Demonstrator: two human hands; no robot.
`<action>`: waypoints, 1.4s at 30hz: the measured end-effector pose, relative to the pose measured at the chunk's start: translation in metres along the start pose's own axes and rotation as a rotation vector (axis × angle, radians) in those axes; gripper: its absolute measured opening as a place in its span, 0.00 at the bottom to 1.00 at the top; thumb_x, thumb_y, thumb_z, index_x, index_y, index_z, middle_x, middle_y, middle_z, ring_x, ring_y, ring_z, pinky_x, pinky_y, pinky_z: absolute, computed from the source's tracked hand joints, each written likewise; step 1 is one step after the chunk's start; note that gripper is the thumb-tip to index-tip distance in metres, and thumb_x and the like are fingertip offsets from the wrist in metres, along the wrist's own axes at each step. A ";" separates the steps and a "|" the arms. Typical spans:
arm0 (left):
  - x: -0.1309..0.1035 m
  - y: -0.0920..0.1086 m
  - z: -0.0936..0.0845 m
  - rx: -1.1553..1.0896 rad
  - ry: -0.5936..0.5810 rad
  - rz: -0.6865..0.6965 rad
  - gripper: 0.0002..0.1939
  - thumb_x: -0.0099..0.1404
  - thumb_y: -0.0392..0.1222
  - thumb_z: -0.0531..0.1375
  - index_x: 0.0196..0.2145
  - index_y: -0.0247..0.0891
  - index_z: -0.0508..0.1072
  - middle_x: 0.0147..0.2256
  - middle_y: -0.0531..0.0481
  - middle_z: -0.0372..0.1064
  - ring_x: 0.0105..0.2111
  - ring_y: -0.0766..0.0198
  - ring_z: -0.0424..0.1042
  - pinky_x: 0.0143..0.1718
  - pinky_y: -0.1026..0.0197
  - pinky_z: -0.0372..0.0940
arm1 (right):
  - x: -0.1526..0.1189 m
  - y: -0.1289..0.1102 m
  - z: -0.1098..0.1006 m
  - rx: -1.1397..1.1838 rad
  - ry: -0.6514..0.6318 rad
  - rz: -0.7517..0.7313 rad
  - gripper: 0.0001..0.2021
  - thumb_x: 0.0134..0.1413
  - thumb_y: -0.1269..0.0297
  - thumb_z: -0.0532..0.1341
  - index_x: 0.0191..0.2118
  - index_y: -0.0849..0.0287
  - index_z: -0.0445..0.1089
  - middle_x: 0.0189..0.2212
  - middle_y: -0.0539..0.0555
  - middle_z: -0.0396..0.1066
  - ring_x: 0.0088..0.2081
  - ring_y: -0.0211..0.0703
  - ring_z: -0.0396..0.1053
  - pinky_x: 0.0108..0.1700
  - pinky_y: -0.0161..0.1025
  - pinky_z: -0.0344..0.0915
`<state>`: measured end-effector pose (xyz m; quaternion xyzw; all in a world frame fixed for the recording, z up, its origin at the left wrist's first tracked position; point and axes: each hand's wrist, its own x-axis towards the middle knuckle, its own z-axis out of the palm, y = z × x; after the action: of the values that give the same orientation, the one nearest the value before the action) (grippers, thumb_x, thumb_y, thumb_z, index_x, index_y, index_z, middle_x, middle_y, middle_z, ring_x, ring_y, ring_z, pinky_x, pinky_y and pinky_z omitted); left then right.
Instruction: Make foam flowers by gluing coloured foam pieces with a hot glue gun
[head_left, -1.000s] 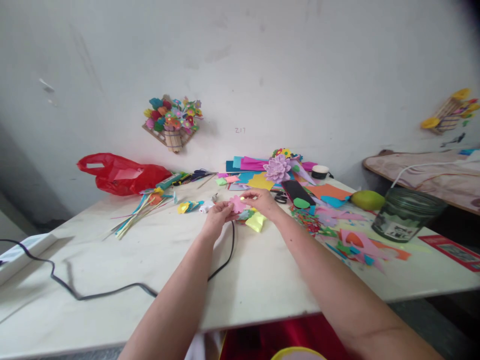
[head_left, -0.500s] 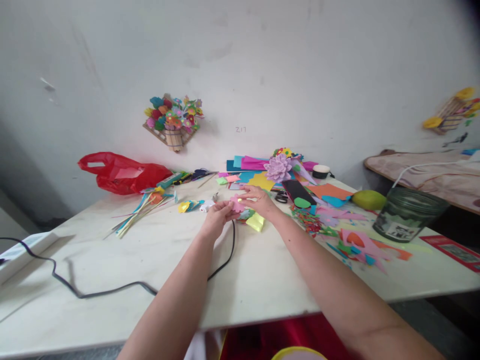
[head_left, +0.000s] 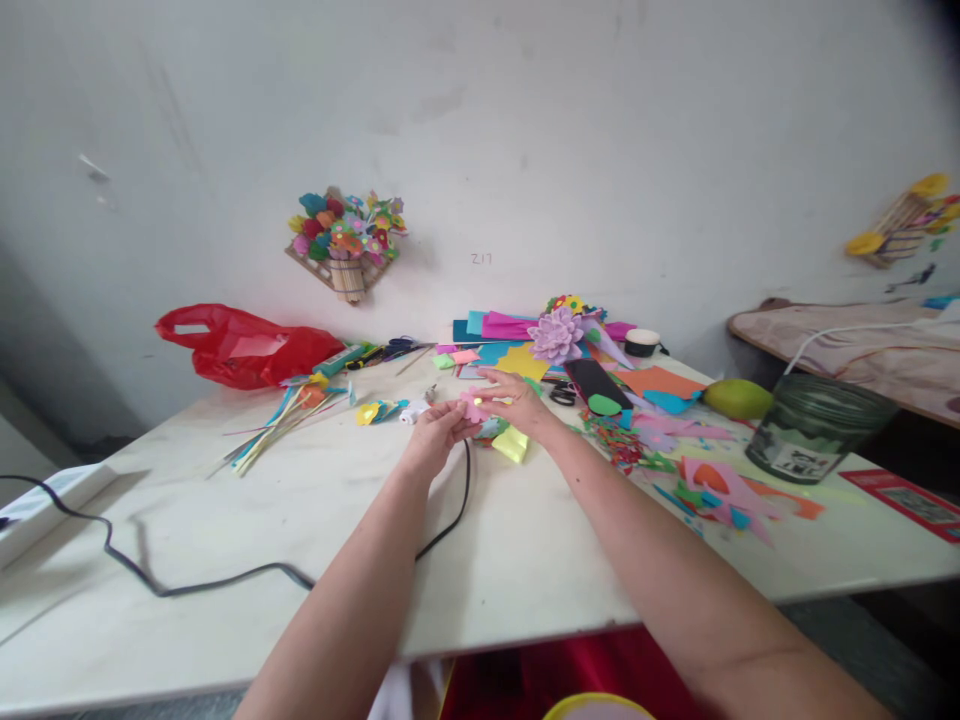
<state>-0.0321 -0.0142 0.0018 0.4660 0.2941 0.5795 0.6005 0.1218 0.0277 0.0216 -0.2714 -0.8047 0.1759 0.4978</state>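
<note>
Over the middle of the table, a small pink flower (head_left: 472, 406) with a yellow centre is held up between both hands. My left hand (head_left: 437, 436) pinches its left edge between thumb and fingers. From the other side my right hand (head_left: 516, 403) closes its thumb and fingertips at the yellow centre; the exact contact is too small to see. Just beyond my left hand lies a white tool (head_left: 412, 411) with a metal tip, partly hidden. A yellow piece of foam or paper (head_left: 511, 444) lies below my right hand.
A black cord (head_left: 225, 577) crosses the table at left and passes under my left arm. Scissors (head_left: 562, 392), a dark phone (head_left: 594, 385), coloured scraps (head_left: 724, 480) and a glass jar (head_left: 814, 430) lie to the right. Left stand a red bag (head_left: 251, 350) and thin stems (head_left: 274, 430).
The fingers of my right hand have shifted very slightly at the pink flower. Everything else looks the same.
</note>
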 end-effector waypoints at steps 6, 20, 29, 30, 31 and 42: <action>0.001 -0.001 0.000 -0.069 0.031 -0.010 0.06 0.52 0.37 0.60 0.28 0.32 0.67 0.24 0.50 0.70 0.28 0.65 0.72 0.35 0.60 0.67 | 0.000 -0.005 -0.001 0.088 -0.018 0.038 0.11 0.42 0.68 0.60 0.36 0.54 0.72 0.48 0.53 0.63 0.52 0.43 0.57 0.52 0.42 0.53; 0.000 -0.002 -0.002 0.025 -0.010 -0.029 0.09 0.52 0.40 0.60 0.31 0.33 0.66 0.28 0.47 0.71 0.31 0.60 0.72 0.35 0.59 0.67 | -0.003 -0.005 -0.003 0.331 0.002 0.537 0.12 0.38 0.59 0.60 0.27 0.65 0.71 0.21 0.50 0.67 0.23 0.33 0.61 0.26 0.31 0.55; 0.000 -0.002 -0.002 0.034 -0.014 -0.056 0.12 0.50 0.39 0.62 0.31 0.33 0.66 0.27 0.47 0.71 0.32 0.59 0.72 0.36 0.58 0.66 | -0.001 -0.011 -0.001 0.210 0.047 0.459 0.09 0.38 0.62 0.59 0.20 0.64 0.67 0.16 0.48 0.62 0.20 0.31 0.56 0.25 0.31 0.54; 0.000 -0.002 -0.001 0.048 -0.016 -0.059 0.12 0.49 0.40 0.62 0.31 0.33 0.66 0.28 0.47 0.71 0.32 0.59 0.72 0.36 0.58 0.66 | -0.001 -0.010 0.000 0.191 0.046 0.442 0.09 0.38 0.62 0.59 0.19 0.64 0.66 0.16 0.47 0.62 0.20 0.31 0.56 0.25 0.32 0.54; 0.000 -0.003 -0.001 0.063 -0.015 -0.062 0.12 0.49 0.40 0.62 0.30 0.33 0.66 0.27 0.47 0.71 0.31 0.60 0.72 0.35 0.59 0.67 | -0.001 -0.009 0.001 0.174 0.044 0.425 0.09 0.38 0.62 0.58 0.18 0.64 0.66 0.16 0.47 0.61 0.20 0.32 0.56 0.25 0.32 0.54; -0.001 -0.004 0.004 0.212 0.012 -0.036 0.16 0.47 0.47 0.62 0.29 0.31 0.70 0.26 0.47 0.71 0.26 0.63 0.71 0.32 0.58 0.67 | -0.003 -0.002 0.010 0.102 -0.021 0.392 0.08 0.40 0.66 0.55 0.22 0.65 0.69 0.19 0.50 0.66 0.23 0.36 0.61 0.26 0.33 0.57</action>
<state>-0.0274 -0.0154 -0.0002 0.5178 0.3656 0.5370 0.5566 0.1131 0.0238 0.0159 -0.3955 -0.7316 0.3131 0.4587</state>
